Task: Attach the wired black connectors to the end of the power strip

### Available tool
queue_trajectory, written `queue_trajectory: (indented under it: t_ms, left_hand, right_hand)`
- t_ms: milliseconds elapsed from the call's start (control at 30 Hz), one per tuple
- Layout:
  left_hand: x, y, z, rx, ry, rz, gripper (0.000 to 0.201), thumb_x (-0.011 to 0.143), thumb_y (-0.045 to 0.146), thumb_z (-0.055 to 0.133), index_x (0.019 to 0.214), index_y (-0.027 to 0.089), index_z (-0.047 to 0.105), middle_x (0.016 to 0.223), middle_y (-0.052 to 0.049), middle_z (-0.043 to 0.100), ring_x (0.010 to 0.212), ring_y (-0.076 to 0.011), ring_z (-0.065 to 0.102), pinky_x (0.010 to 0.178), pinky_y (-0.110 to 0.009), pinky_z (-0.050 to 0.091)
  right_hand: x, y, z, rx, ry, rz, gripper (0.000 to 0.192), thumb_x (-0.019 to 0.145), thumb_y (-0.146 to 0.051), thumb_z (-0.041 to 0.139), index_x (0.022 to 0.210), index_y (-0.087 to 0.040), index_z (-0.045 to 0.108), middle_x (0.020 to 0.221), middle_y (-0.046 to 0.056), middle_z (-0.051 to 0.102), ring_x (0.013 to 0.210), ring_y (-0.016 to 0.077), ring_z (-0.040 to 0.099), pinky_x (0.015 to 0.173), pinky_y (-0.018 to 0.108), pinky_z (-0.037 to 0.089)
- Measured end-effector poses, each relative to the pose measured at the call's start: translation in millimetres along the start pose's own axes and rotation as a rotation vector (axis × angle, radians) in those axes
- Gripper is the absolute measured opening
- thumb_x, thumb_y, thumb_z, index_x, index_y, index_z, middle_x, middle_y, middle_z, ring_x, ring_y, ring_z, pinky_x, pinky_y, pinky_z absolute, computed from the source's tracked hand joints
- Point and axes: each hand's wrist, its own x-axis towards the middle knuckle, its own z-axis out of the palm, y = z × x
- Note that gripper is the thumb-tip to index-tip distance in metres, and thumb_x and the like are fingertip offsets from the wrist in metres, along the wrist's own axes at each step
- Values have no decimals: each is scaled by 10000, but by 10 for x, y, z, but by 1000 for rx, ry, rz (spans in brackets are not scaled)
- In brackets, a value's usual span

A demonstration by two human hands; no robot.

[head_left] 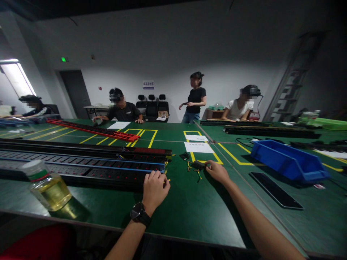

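Observation:
My left hand (155, 189), with a black watch on the wrist, is closed at the right end of a long black rail (108, 177). A bit of yellow wire (169, 180) shows at its fingertips; the rest of the grip is hidden. To the right, my right hand (218, 171) pinches the near end of a small black box (198, 165) lying on the green table. Short yellow-tipped wires (199, 176) spread from around that box. Beyond it is a small black coiled piece (185, 156), too small to name.
Left stands a bottle of yellow liquid (51, 187). A phone-like black slab (275, 189) and blue bin (288, 160) lie right. Paper sheets (199, 147), a red frame (94, 129) and more rails (271, 131) are farther back. Several people are across the table (187, 216).

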Motion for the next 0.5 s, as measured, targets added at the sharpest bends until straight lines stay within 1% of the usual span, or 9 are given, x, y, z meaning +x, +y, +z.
queue_trajectory:
  t_ms: [267, 500]
  left_hand:
    - [-5, -3, 10, -9, 7, 4, 148, 937, 263, 617, 823, 221, 702, 916, -43, 684, 947, -239, 591, 824, -399, 372]
    - [-2, 3, 9, -8, -4, -5, 144, 933, 271, 624, 822, 222, 701, 919, -46, 689, 949, -240, 594, 826, -403, 375]
  right_hand:
    - [2, -4, -2, 5, -5, 3, 317, 918, -285, 530, 1162, -234, 727, 861, 51, 712, 766, 203, 625, 612, 269, 288]
    - [-11, -15, -12, -19, -7, 0, 327, 926, -299, 526, 1172, -231, 730, 894, 62, 717, 806, 216, 644, 622, 275, 316]
